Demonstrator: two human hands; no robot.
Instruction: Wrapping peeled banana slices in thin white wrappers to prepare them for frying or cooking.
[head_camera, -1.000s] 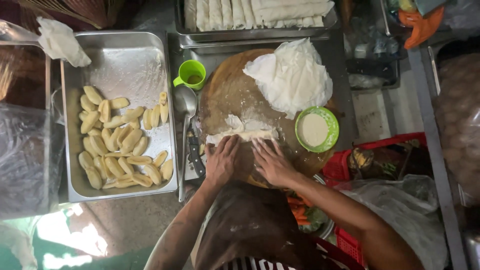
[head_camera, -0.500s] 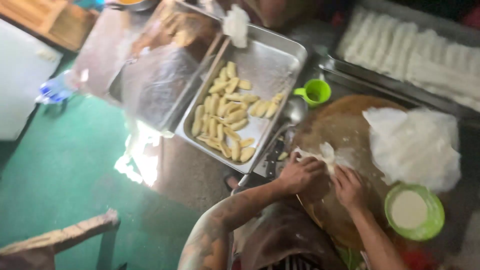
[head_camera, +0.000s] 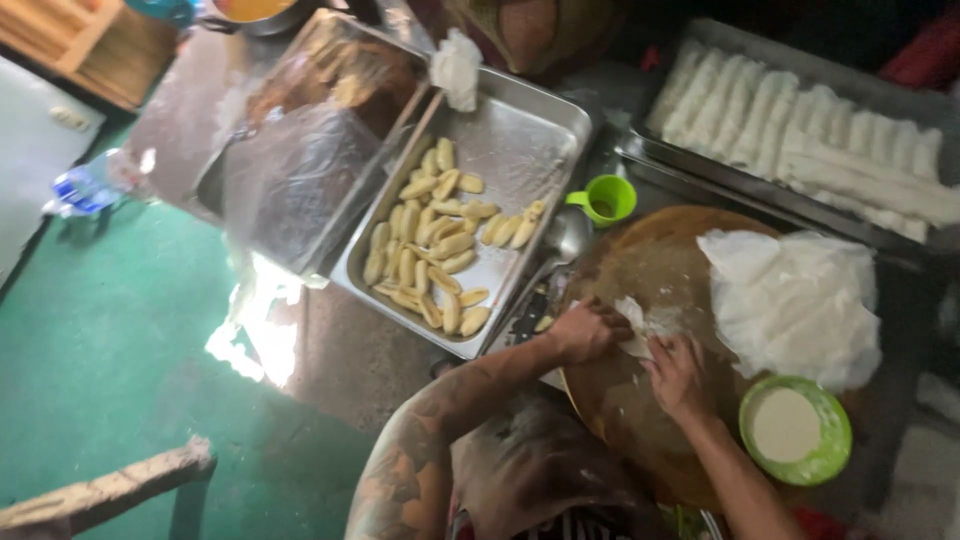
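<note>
From the head camera, the left hand (head_camera: 585, 332) and the right hand (head_camera: 676, 377) lie palm-down, knuckles up, on the round brown wooden board (head_camera: 640, 420). Both sets of fingers curl over and pinch a thin white pastry wrapper (head_camera: 640, 322), which lies between them near the board's left edge. Its long axis cannot be made out. Just left stands a rectangular metal tray (head_camera: 520, 140) of pale yellow banana pieces (head_camera: 430, 250).
</note>
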